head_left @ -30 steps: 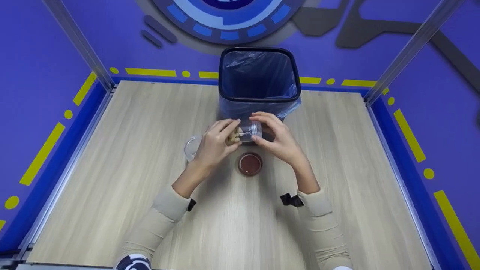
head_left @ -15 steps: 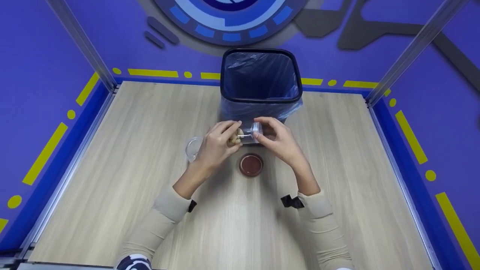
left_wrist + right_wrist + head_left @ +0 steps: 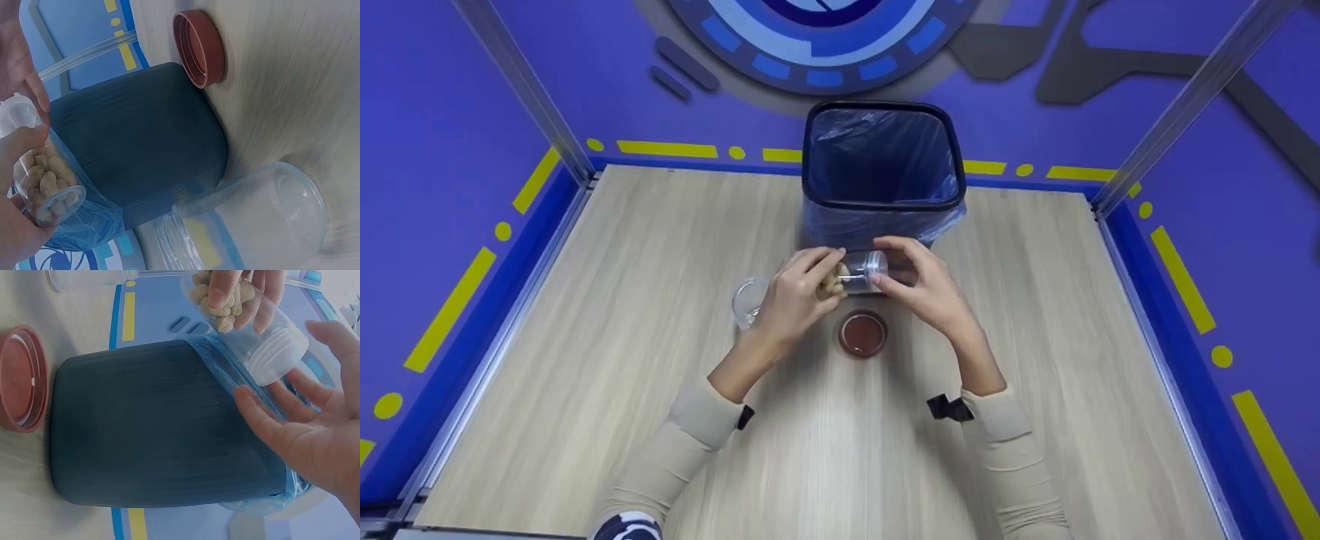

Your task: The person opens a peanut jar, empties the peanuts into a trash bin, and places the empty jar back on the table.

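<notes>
My left hand [image 3: 795, 296] grips a small clear plastic jar [image 3: 855, 271] lying on its side in the air. Unshelled peanuts [image 3: 226, 305] fill the end inside that grip. The jar's ridged, translucent screw end [image 3: 277, 355] points right, towards my right hand [image 3: 926, 285]. There the right thumb and fingers spread loosely around this end, with gaps showing beside it in the right wrist view. Below the hands, a reddish-brown screw lid [image 3: 862, 334] lies on the table, inner side up. Partly behind my left hand stands a larger clear jar [image 3: 253, 219], without a lid.
A dark bin [image 3: 152, 422] stands just beyond the hands, its black rim [image 3: 885, 204] holding a thin bluish plastic liner [image 3: 840, 217]. The wooden table [image 3: 660, 247] is enclosed by blue-purple panels [image 3: 442, 187] at the back and both sides.
My right fingers have shifted slightly right and loosened around the small jar's screw end. My left hand keeps its grip on the jar. The whole head view has drifted slightly.
</notes>
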